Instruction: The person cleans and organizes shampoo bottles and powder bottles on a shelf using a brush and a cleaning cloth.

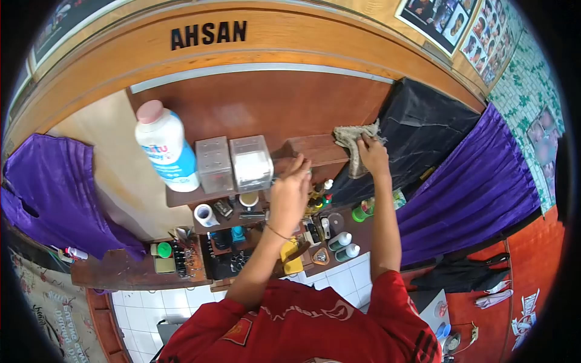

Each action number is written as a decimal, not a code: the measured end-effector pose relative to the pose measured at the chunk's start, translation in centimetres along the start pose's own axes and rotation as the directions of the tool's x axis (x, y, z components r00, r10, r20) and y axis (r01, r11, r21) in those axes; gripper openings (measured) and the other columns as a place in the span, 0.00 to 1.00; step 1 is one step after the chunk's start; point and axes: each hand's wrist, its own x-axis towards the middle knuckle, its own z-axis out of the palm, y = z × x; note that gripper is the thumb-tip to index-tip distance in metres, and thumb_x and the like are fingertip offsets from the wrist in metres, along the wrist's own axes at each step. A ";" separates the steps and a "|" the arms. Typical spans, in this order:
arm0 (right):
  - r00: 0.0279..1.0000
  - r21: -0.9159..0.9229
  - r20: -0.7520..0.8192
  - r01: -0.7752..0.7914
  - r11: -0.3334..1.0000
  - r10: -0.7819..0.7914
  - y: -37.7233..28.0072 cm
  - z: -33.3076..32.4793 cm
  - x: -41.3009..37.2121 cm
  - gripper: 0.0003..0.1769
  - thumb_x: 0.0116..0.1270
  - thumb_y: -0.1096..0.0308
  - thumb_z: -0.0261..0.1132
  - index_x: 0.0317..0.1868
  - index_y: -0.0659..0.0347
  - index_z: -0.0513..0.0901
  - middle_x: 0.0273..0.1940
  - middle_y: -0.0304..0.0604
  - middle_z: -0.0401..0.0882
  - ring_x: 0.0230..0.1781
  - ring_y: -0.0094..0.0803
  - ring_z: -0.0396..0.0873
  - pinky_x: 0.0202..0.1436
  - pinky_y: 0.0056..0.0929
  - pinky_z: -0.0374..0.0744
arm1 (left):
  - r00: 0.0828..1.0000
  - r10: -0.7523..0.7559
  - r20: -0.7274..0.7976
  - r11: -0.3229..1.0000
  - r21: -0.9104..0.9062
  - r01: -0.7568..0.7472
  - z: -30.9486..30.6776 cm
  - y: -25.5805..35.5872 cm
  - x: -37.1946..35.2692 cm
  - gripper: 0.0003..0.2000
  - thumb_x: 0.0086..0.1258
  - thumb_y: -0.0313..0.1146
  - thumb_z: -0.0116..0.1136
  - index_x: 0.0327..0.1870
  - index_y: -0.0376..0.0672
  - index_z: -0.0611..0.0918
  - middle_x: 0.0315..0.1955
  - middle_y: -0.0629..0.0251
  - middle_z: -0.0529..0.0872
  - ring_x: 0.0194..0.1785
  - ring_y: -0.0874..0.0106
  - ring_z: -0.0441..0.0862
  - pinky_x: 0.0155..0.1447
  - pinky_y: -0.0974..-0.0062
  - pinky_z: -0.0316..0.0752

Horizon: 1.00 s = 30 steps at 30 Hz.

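My right hand (373, 154) grips a crumpled, greyish-beige cloth (351, 138) at the right end of the brown wooden shelf (315, 149). The cloth lies against the shelf surface and partly hangs over its front edge, close to a black covering. My left hand (292, 189) is by the shelf's front edge with its fingers stretched out and nothing visible in it. Just left of that hand stands a clear plastic box with white contents (253, 166). Beside it are another clear box (214, 168) and a white and blue powder bottle with a pink cap (167, 145).
Below, a lower shelf holds a white paper roll (206, 215). The counter carries several bottles (343, 245), a yellow object (293, 259) and a green-lidded container (164, 249). Purple curtains (469, 187) hang at both sides. A black-covered panel (417, 130) adjoins the shelf.
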 end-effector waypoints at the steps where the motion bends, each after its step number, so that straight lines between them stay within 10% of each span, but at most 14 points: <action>1: 0.998 0.022 -0.059 0.007 1.000 -0.005 0.5 0.3 0.0 0.22 0.67 0.49 0.63 0.54 0.52 0.87 0.52 0.54 0.83 0.50 0.57 0.82 0.57 0.48 0.79 | 1.000 0.008 -0.014 1.000 0.013 -0.008 -0.2 0.3 0.3 0.11 0.70 0.27 0.57 0.50 0.37 0.86 0.56 0.50 0.83 0.51 0.50 0.85 0.56 0.60 0.81; 8: 0.970 0.530 -0.166 -0.063 0.846 0.177 4.1 0.7 0.7 0.17 0.67 0.58 0.71 0.49 0.60 0.88 0.41 0.55 0.88 0.44 0.32 0.88 0.48 0.29 0.80 | 0.997 0.019 -0.075 0.987 0.161 -0.006 0.7 1.1 0.8 0.10 0.66 0.24 0.62 0.47 0.38 0.88 0.50 0.48 0.85 0.54 0.53 0.84 0.60 0.63 0.80; 13: 0.925 0.530 -0.299 -0.044 0.847 0.236 2.0 -0.5 -3.4 0.17 0.69 0.60 0.69 0.50 0.65 0.87 0.42 0.55 0.89 0.43 0.32 0.88 0.50 0.29 0.80 | 0.995 -0.005 -0.098 0.982 0.188 0.023 0.8 0.8 1.4 0.12 0.60 0.18 0.61 0.43 0.40 0.89 0.47 0.50 0.87 0.48 0.57 0.87 0.54 0.65 0.83; 17: 0.914 0.523 -0.335 -0.020 0.852 0.227 0.9 -0.6 -6.7 0.18 0.71 0.63 0.65 0.53 0.67 0.85 0.57 0.63 0.80 0.62 0.44 0.80 0.61 0.32 0.77 | 0.992 0.008 -0.128 0.979 0.202 0.018 0.9 1.0 1.6 0.12 0.59 0.17 0.61 0.42 0.40 0.89 0.44 0.52 0.88 0.48 0.59 0.88 0.51 0.67 0.84; 26: 0.982 0.425 -0.144 0.172 0.889 -0.121 3.9 -0.9 0.9 0.13 0.67 0.64 0.66 0.48 0.62 0.87 0.41 0.59 0.85 0.44 0.45 0.88 0.46 0.34 0.82 | 0.995 0.039 -0.091 0.972 0.235 -0.017 1.3 0.6 1.8 0.13 0.57 0.15 0.60 0.40 0.40 0.90 0.43 0.53 0.89 0.49 0.58 0.87 0.54 0.65 0.82; 30: 1.000 0.867 -0.017 0.007 0.498 0.015 6.4 2.6 1.7 0.13 0.68 0.66 0.69 0.49 0.62 0.89 0.49 0.48 0.88 0.50 0.25 0.82 0.56 0.23 0.77 | 0.995 0.014 -0.101 0.980 0.199 0.006 1.3 0.7 1.6 0.10 0.59 0.16 0.61 0.38 0.38 0.89 0.42 0.51 0.89 0.48 0.57 0.87 0.53 0.64 0.83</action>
